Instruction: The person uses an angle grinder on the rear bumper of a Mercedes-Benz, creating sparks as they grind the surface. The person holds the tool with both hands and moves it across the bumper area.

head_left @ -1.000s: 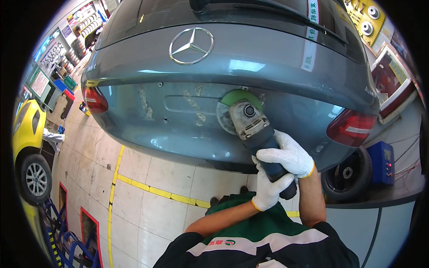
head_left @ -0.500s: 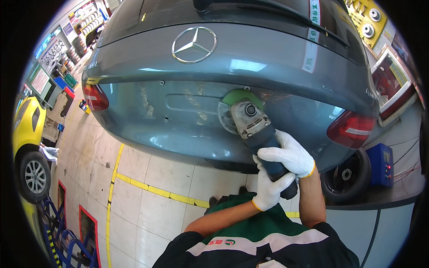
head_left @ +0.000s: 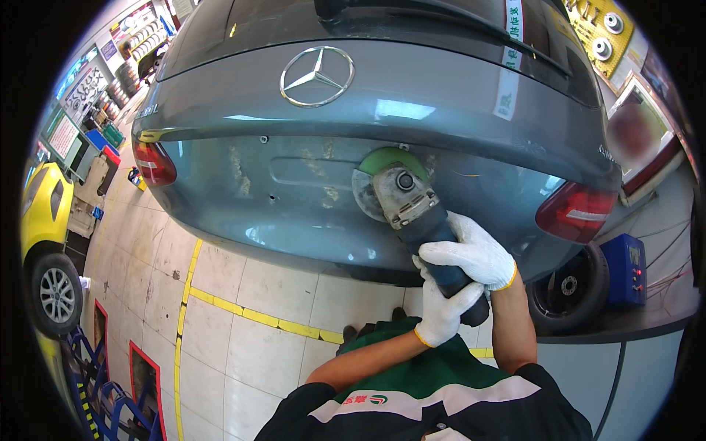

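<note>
Head view, grinder: my angle grinder (head_left: 419, 220) sits with its green disc (head_left: 382, 163) flat on the grey car's tailgate (head_left: 309, 176), in the number-plate recess below the round emblem (head_left: 316, 76).
Head view, right hand: my right hand (head_left: 471, 253), in a white glove, is wrapped over the grinder's body.
Head view, left hand: my left hand (head_left: 441, 312) clasps the grinder's rear end, nearer me than the tailgate.
Risk, gouge: if I tilt the disc, its edge may bite too deep into the panel.
Risk, kick: a snag at the recess lip may jerk the grinder toward the tail lamp (head_left: 577, 213).
</note>
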### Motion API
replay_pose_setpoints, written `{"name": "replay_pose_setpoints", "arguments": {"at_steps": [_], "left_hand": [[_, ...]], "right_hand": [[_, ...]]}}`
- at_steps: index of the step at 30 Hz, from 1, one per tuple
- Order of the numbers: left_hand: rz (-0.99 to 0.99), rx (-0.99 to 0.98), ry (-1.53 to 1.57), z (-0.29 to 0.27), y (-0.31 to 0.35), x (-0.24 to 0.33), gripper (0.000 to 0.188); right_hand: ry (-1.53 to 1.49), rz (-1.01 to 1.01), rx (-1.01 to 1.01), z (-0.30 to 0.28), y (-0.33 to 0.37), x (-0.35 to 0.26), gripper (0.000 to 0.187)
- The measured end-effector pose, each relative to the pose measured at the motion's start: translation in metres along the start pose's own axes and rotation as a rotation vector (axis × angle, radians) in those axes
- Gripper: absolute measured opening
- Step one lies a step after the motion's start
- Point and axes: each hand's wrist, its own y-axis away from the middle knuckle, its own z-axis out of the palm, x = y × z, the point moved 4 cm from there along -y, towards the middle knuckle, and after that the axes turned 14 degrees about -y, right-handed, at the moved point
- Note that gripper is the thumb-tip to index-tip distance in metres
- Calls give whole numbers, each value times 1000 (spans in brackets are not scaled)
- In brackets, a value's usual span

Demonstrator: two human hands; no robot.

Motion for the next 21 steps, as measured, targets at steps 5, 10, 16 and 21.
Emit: {"name": "replay_pose_setpoints", "arguments": {"at_steps": [5,10,16,21], "left_hand": [[28,-7,-49,2,0,5,44],[4,-23,-55,1,0,5,46],[-45,7,7,0,1,-11,50],[27,-19,-52,4,1,-2,48]], "right_hand": [[-8,-28,13,-2,0,1,49],[-10,-19,2,-5,2,4,49],[18,21,13,-3,1,2,50],[-3,-10,6,-7,4,4,49]]}}
